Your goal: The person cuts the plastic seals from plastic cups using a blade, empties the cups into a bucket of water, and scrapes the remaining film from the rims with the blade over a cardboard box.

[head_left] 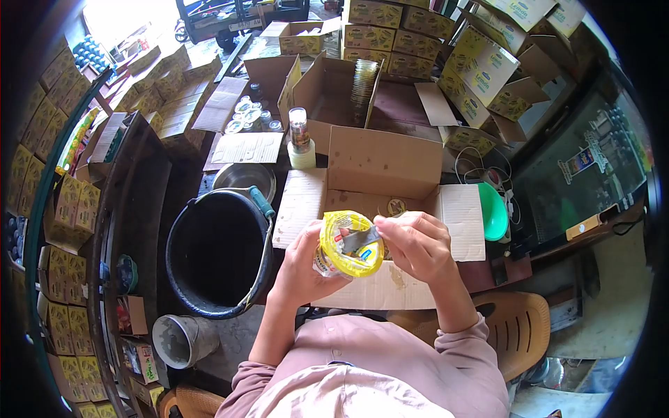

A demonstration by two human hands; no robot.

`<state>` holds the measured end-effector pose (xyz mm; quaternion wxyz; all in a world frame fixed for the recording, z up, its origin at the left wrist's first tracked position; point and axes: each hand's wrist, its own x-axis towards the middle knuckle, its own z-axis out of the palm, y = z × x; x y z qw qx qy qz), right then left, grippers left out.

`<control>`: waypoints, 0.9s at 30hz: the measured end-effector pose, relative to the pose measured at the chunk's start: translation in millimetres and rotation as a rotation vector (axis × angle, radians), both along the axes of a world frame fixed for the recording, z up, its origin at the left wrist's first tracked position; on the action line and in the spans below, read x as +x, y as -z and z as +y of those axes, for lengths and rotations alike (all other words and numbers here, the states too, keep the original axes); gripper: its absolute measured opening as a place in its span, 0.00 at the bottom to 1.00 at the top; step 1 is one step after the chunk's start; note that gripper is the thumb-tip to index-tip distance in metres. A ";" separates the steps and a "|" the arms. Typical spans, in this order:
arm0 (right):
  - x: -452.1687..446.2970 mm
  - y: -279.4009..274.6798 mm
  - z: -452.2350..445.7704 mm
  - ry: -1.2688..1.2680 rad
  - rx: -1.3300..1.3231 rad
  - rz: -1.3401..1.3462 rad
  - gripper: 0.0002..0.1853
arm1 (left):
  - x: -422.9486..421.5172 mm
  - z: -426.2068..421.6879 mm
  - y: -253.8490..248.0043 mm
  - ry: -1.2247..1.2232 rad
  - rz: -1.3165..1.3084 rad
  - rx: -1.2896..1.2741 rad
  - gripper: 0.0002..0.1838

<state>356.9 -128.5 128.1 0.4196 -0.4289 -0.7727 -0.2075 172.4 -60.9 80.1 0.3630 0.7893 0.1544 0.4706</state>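
In the middle of the head view, my left hand [304,270] is wrapped round a plastic cup with a yellow printed lid film [343,263]. The cup's top faces the camera. My right hand [417,244] pinches a small grey flat piece [360,239] at the cup's upper right rim; the piece lies over the lid. Both hands are above the near side of an open cardboard box [385,162]. Inside that box, a small round item [396,207] shows just beyond the cup.
A black bucket [219,254] stands at left, a grey pail [182,341] below it. Stacked cups [302,155], a box of cups [251,115] and a tall cup stack [363,90] lie beyond. A green bowl [492,212] sits at right, near cables.
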 end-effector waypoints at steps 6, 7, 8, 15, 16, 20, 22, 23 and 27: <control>4.9 3.4 -0.7 -0.015 0.002 0.033 0.27 | 2.1 2.1 1.6 0.027 0.001 -0.012 0.32; 5.4 3.9 -0.7 -0.019 0.005 0.040 0.27 | 2.6 2.2 1.8 0.032 0.002 -0.024 0.32; 6.4 4.9 -0.7 -0.017 0.025 0.039 0.27 | 3.2 2.4 2.1 0.037 0.002 -0.035 0.33; 10.6 6.7 -3.1 -0.014 0.068 0.040 0.28 | 8.4 2.7 6.9 0.059 0.040 -0.046 0.33; 11.1 7.2 -3.2 -0.011 0.063 0.038 0.28 | 8.5 3.2 7.0 0.089 0.054 -0.089 0.33; 13.2 9.9 -0.7 -0.024 0.050 0.034 0.28 | 9.9 2.2 0.3 0.194 0.027 -0.185 0.34; 13.0 9.8 0.9 -0.035 0.043 0.042 0.28 | 11.7 4.3 10.3 0.279 -0.048 -0.246 0.35; 12.7 9.6 1.2 -0.036 0.050 0.046 0.28 | 12.6 5.3 13.8 0.321 -0.086 -0.276 0.36; 11.6 11.4 1.2 -0.045 0.070 0.058 0.28 | 10.4 8.9 10.7 0.443 -0.052 -0.420 0.36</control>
